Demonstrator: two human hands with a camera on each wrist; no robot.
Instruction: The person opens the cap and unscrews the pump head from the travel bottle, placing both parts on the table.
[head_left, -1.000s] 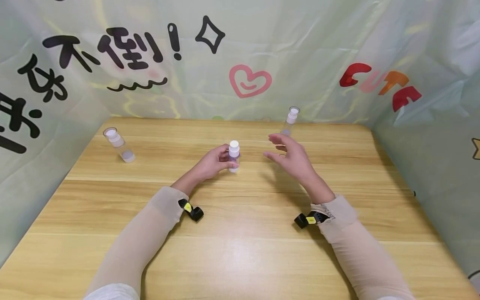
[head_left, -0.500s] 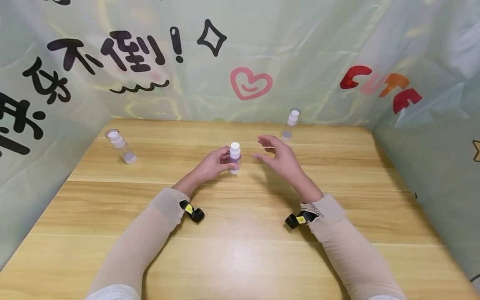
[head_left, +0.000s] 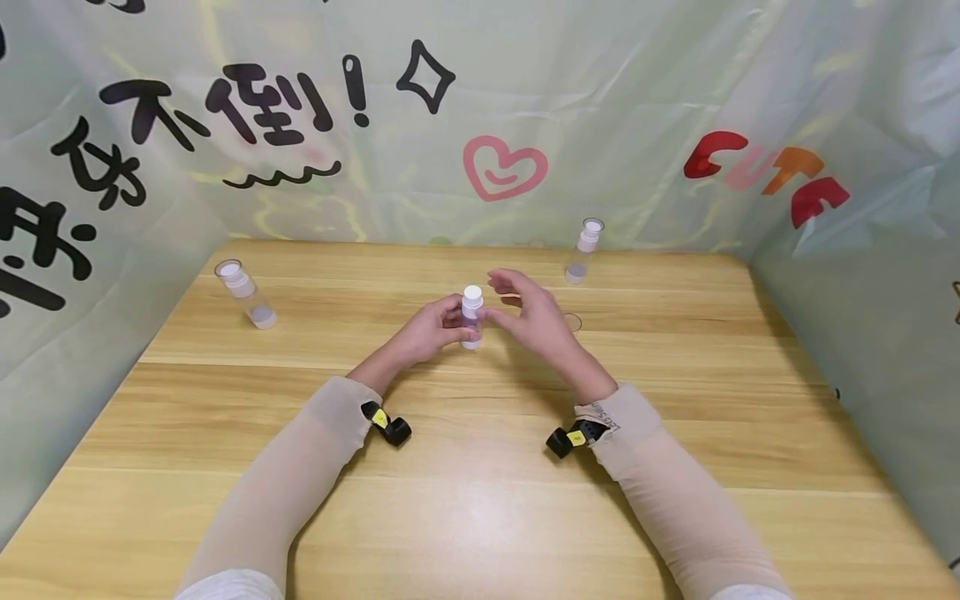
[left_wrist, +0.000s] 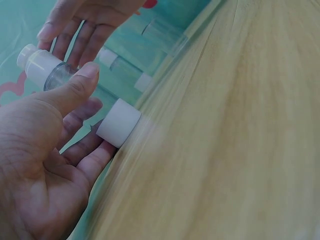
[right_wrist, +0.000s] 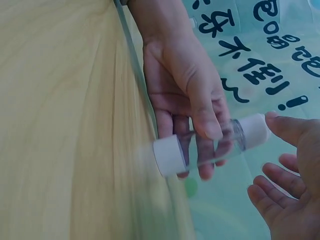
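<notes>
My left hand holds a small clear pump bottle with a white collar and white base, upright at the middle of the table. In the left wrist view its thumb lies across the clear body, with fingers behind and near the white base. My right hand is beside the bottle's right side, fingers extended and apart from the thumb. The right thumb is right at the white collar in the right wrist view. A clear cap stands on the table, partly hidden behind the right hand in the head view.
Two similar bottles with clear caps on stand on the wooden table: one bottle at back left, another bottle at back right. A printed cloth walls the back and sides.
My right hand has moved left from near the back right bottle to the held bottle, bringing the clear cap's rim into view. The left hand keeps its grip in place.
</notes>
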